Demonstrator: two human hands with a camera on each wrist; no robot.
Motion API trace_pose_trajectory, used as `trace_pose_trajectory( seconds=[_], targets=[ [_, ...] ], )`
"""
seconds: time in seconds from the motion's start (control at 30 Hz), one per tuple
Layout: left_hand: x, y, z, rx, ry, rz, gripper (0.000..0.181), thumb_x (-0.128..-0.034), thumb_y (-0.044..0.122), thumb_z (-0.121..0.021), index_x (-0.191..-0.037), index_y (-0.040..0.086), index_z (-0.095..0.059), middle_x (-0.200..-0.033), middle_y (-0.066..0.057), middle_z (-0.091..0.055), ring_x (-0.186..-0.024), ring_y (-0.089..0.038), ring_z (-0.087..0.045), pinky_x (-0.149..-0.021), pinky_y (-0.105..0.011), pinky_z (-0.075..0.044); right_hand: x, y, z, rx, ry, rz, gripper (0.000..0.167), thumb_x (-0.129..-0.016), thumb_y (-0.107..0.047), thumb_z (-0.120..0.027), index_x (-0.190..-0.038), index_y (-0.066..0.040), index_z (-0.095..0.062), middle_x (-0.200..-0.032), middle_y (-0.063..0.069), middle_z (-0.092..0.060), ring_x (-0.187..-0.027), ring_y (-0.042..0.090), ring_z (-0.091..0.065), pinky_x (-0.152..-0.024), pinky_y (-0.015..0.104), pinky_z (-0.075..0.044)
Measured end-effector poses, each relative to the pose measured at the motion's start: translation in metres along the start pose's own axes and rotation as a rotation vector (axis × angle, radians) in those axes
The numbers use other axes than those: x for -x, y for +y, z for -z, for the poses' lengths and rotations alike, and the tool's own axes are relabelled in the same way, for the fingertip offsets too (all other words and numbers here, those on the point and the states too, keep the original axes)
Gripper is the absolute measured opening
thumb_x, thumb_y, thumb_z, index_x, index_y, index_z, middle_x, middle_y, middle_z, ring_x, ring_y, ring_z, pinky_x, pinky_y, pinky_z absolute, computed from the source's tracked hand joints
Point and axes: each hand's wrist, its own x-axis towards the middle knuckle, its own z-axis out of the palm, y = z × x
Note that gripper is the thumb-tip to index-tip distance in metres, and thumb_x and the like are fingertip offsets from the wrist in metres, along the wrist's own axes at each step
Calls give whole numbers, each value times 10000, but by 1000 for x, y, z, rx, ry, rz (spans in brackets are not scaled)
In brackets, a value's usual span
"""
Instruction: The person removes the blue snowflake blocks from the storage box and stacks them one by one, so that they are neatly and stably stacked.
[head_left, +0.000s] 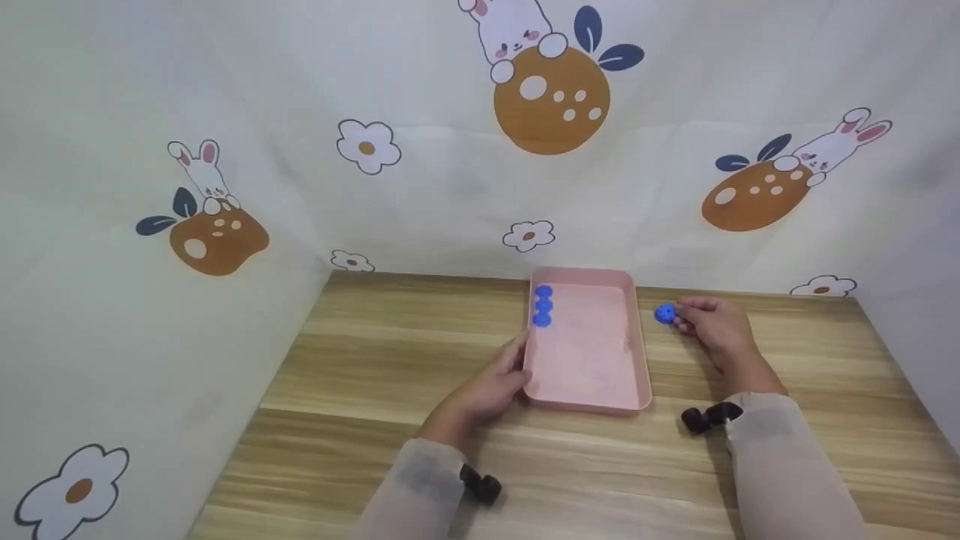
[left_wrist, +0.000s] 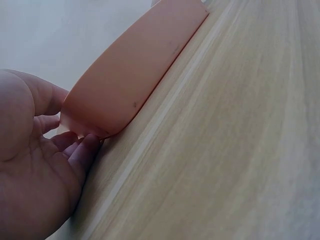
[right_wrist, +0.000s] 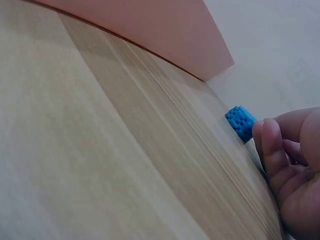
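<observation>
A pink rectangular tray lies on the wooden table, with several small blue pieces in a column along its left side near the back. My left hand holds the tray's left wall, its fingers at the wall's outer face and lower edge in the left wrist view. Right of the tray, my right hand pinches a round blue piece between thumb and fingers. The right wrist view shows the blue piece with a notched side, at the fingertips of the right hand.
The wood-grain table runs to a pale cloth backdrop printed with rabbits, oranges and flowers, which stands behind the tray and at both sides. Black wrist cameras show at the left cuff and the right cuff.
</observation>
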Motion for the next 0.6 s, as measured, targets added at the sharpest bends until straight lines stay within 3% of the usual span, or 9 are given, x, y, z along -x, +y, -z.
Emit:
trace_pose_trajectory(
  seconds=[0.2,0.6],
  targets=[
    [0,-2,1,-28,0,-3,695,-1103,101,-411,-1735,129,-124,-1808,-124,-188,-1685,-268,-165,-1387,-469,-142,4,-6,-1,0,-10,-11,456,-1049,-160,-674,-1425,80,-577,-937,-60,-756,-818,17,-714,-808,190,-643],
    [0,1,1,-30,1,20,698,-1109,118,-416,-1739,158,-119,-1813,-103,-180,-1688,-273,-150,-1385,-497,-130,-6,5,1,23,13,7,470,-1048,-215,-692,-1423,53,-602,-964,-73,-750,-834,9,-707,-812,186,-640]
  ],
)
